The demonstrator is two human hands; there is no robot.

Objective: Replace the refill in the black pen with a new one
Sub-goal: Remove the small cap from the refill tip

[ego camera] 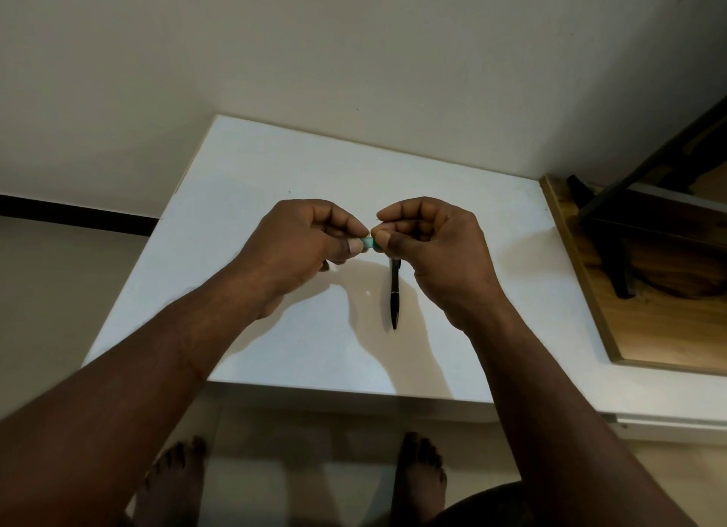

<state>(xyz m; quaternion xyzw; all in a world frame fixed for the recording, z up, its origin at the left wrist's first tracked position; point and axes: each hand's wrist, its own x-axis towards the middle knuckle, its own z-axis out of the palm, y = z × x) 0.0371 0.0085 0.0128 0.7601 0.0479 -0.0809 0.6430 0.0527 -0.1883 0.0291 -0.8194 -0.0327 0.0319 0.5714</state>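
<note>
A black pen (394,295) lies on the white table (275,172), tip pointing toward me, just below my right hand. My left hand (303,235) and my right hand (429,239) meet above the table, fingers closed. Between their thumbs and fingertips they pinch a small teal piece (369,243). A thin tip shows at my right fingertips; what it belongs to is hidden by the fingers.
The table stands in a corner against a pale wall. To the right is a wooden surface (665,330) with a dark metal frame (621,227) on it. My bare feet (421,475) stand on the floor at the table's front edge.
</note>
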